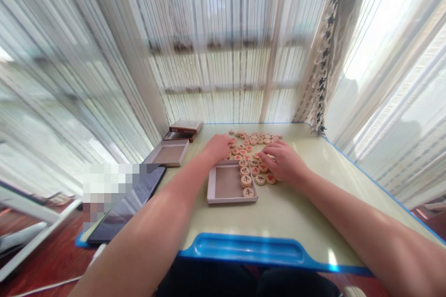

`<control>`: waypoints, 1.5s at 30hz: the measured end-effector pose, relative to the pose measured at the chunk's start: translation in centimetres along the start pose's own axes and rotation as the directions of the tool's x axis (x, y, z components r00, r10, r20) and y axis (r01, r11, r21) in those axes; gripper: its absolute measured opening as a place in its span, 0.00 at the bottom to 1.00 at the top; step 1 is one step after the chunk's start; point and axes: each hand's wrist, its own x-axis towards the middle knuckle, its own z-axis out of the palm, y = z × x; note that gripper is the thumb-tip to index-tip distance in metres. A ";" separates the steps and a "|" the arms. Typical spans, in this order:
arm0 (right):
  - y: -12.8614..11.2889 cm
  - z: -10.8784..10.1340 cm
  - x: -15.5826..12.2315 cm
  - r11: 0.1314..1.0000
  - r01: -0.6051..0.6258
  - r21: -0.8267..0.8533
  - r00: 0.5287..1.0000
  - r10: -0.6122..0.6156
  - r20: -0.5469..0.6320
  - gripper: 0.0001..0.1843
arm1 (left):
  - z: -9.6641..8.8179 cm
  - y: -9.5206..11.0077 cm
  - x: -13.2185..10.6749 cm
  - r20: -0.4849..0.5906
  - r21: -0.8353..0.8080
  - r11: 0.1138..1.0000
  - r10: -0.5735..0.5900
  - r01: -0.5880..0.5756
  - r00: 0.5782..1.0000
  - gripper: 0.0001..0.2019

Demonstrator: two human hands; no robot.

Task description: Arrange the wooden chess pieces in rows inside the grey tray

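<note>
Round wooden Chinese chess pieces (255,142) with red and black characters lie loosely spread on the table. My left hand (222,146) rests at the left side of the spread, fingers reaching forward and bent down at the pieces, its fingertips partly hidden. On the right side, my right hand (280,160) lies over the pieces with fingers apart, touching the nearest ones. Between my forearms sits a shallow open box (226,183); a column of black-character pieces (245,180) runs along its right wall, the lowest one reading 車.
An open tray (170,153) and a dark-edged box (184,126) stand at the table's back left. A tablet (128,206) lies along the left edge. The table (223,220) has a blue rim with a trough (247,247) at the front. Striped curtains (223,69) hang behind.
</note>
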 end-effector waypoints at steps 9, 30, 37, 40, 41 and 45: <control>-0.3 0.1 0.2 0.999 -0.004 0.052 1.000 0.003 0.024 0.16 | 0.7 1.4 -0.3 0.093 -0.015 0.963 0.270 -0.270 0.958 0.19; -0.7 -0.4 0.1 0.990 -0.107 0.094 0.994 0.110 -0.027 0.17 | 1.1 0.7 -0.1 0.015 0.114 0.973 0.198 -0.199 0.980 0.17; -0.7 -0.2 -0.1 0.987 -0.125 0.103 0.992 0.123 0.025 0.18 | 0.9 0.7 -0.1 0.001 0.069 0.989 0.134 -0.134 0.991 0.20; -0.9 -0.1 -0.1 0.987 -0.096 0.127 0.995 0.091 0.046 0.18 | 1.1 0.3 0.0 0.033 -0.005 0.989 0.146 -0.146 0.989 0.20; -0.9 -0.2 -0.1 0.987 -0.089 0.132 0.995 0.082 0.051 0.18 | 1.2 0.2 0.1 0.047 -0.036 0.989 0.146 -0.144 0.988 0.20; -0.8 -0.1 -0.1 0.987 -0.096 0.129 0.994 0.088 0.067 0.17 | 1.3 -0.7 0.3 -0.021 -0.148 0.988 0.045 -0.047 0.999 0.23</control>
